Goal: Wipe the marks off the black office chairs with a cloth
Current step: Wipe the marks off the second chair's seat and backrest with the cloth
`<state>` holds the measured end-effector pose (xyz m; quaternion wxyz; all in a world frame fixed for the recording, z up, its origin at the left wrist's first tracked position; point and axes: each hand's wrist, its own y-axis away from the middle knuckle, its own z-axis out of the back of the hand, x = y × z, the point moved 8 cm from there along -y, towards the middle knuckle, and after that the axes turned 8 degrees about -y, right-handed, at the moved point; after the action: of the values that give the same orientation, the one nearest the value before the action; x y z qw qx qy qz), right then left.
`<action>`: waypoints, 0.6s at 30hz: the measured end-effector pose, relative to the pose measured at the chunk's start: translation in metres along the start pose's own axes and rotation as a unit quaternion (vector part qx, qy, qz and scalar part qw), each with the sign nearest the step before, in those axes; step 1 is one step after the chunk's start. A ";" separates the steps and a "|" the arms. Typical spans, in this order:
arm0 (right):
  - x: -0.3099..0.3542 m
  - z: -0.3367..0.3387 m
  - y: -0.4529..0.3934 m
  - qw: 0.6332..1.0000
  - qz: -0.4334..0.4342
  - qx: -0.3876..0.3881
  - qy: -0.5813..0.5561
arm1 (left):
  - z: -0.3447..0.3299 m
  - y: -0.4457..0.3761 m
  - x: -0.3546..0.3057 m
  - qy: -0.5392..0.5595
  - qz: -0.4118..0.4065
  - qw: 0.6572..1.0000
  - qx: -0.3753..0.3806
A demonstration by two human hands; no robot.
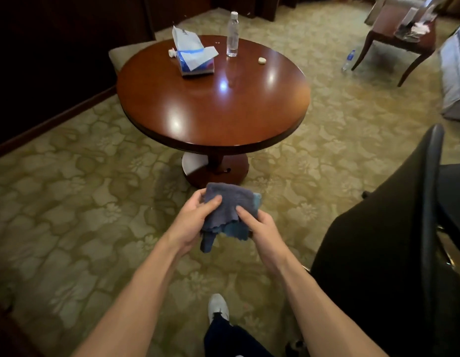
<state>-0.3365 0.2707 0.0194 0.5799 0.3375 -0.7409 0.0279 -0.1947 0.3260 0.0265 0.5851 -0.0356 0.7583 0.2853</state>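
Observation:
A folded blue-grey cloth [230,207] is held in front of me over the carpet, between both hands. My left hand [191,219] grips its left side, thumb on top. My right hand [259,226] pinches its right side, with a loose corner hanging below. A black office chair [383,228] stands at the right, its backrest turned toward me, close to my right forearm. Neither hand touches the chair.
A round wooden table [213,117] stands just ahead with a tissue pack [194,54], a water bottle [232,34] and a small white lump [261,60]. A wooden chair [393,37] and a bottle [348,59] on the floor are at far right. Patterned carpet [69,202] lies all around.

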 end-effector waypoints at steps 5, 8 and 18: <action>0.011 -0.019 -0.052 0.999 0.019 -0.030 -0.003 | 0.014 -0.037 -0.010 -0.046 0.040 0.998 0.030; 0.004 -0.029 -0.074 0.998 -0.018 -0.053 0.017 | 0.025 -0.055 -0.017 -0.090 0.021 0.995 0.030; 0.015 -0.057 -0.141 0.997 -0.034 -0.072 0.004 | 0.069 -0.140 -0.036 -0.060 0.065 0.988 0.129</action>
<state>-0.2151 0.1799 0.0016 0.6063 0.3198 -0.7268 -0.0433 -0.0694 0.2320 -0.0063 0.6092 0.1073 0.7531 0.2241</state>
